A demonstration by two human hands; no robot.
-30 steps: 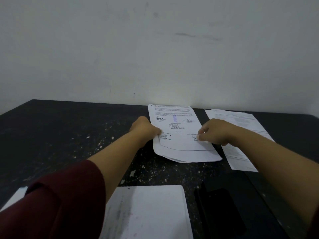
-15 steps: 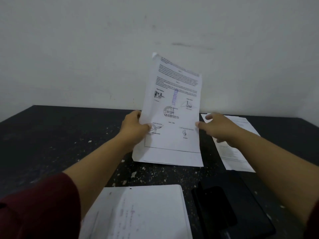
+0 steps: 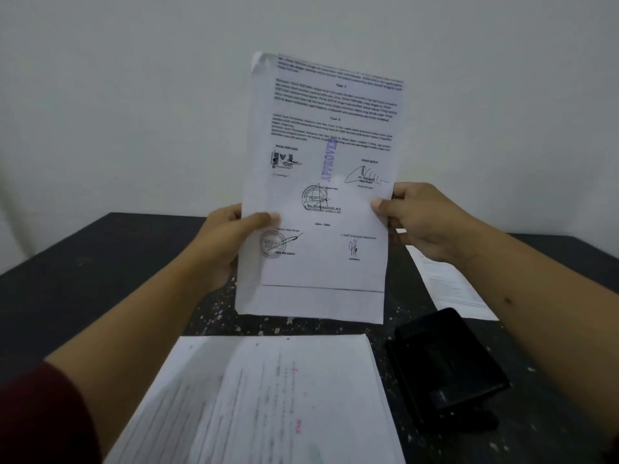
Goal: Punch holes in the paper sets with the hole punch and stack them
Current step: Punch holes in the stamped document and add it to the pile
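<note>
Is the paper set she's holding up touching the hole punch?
Apart. The head view shows the paper set held upright in both hands, its bottom edge above the table, with dark tabletop visible between it and the hole punch.

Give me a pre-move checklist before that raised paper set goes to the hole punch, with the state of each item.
1. Left hand grips the white stamped paper set at its left edge: ok.
2. Right hand pinches its right edge: ok.
3. Sheets squared: not ok, a back sheet juts out along the bottom and left.
4. Black hole punch within reach on the dark speckled table, nothing on it: ok.
5. Punch slot empty: cannot tell.
6. White paper stack nearest the person lies flat: ok.
</note>
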